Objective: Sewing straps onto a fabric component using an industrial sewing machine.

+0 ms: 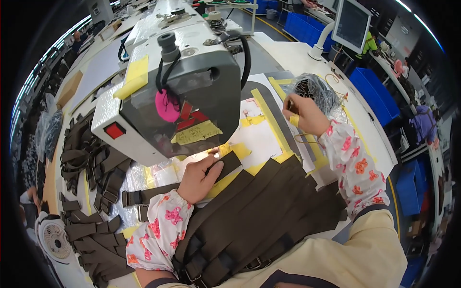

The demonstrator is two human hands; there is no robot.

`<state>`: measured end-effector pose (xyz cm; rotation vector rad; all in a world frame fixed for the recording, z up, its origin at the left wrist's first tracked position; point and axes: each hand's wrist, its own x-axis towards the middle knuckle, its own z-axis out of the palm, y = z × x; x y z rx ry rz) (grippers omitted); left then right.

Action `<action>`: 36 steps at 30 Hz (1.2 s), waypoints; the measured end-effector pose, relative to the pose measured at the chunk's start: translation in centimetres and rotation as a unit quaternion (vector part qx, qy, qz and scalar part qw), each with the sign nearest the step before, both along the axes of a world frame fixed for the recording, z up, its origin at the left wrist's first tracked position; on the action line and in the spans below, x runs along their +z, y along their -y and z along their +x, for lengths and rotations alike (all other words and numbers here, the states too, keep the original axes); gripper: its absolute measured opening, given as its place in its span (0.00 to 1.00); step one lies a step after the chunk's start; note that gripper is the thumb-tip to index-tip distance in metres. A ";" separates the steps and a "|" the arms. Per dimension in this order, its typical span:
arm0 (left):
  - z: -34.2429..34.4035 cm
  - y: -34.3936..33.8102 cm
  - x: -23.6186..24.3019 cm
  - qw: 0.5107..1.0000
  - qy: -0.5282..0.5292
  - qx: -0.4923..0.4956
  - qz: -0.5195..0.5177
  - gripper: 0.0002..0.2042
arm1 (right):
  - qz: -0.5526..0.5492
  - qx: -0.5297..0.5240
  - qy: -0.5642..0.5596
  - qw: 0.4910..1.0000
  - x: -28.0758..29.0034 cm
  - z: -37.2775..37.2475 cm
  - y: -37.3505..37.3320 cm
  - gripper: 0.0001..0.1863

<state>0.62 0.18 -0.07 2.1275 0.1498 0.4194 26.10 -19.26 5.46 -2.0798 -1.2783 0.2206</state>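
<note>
While the dark strap (229,164) is gripped by the nearer left hand (199,176) in the head view, its long axis is slanted up rightward, near the machine head (209,86). Beyond the strap's far end, the right hand (306,115) is held beside a plastic bag (327,95), fingers curled; its grip cannot be told.

Partly legible handwriting is borne by a yellow tape label (197,133) on the grey machine head (216,103); at its twelve o'clock, a red emblem (186,113) is displayed.
</note>
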 end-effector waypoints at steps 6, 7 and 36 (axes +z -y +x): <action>0.3 0.0 -0.5 0.997 0.005 0.026 -0.071 0.10 | 0.063 0.139 -0.274 0.950 -3.1 -8.8 -3.6 0.09; 0.3 0.1 -0.2 0.997 0.001 0.034 -0.064 0.10 | 0.070 0.126 -0.301 0.943 -3.1 -9.6 -4.1 0.10; 0.0 1.1 0.8 0.985 -0.035 0.124 0.116 0.11 | 0.055 0.117 -0.469 0.874 -5.7 -11.7 -5.9 0.15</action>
